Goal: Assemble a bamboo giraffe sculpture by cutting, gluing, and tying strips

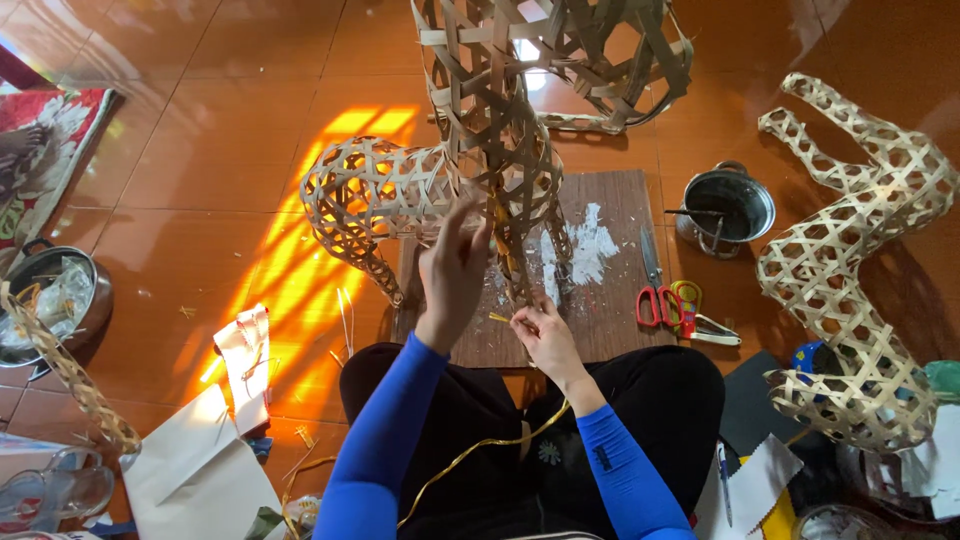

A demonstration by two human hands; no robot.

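A second woven frame (850, 270) is lying at the right on the tiled floor (200, 150). Red-handled scissors (655, 300) are resting on the wooden board (610, 330), near a metal pot (735, 205). A patterned rug (45, 150) is lying far left. White paper (190, 470) is lying near left.

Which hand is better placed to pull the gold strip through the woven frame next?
Right, probably. The right hand is low at the base of the woven bamboo frame, where the gold strip rises from the lap. The left hand is raised, fingers spread against the lattice, apparently steadying it.
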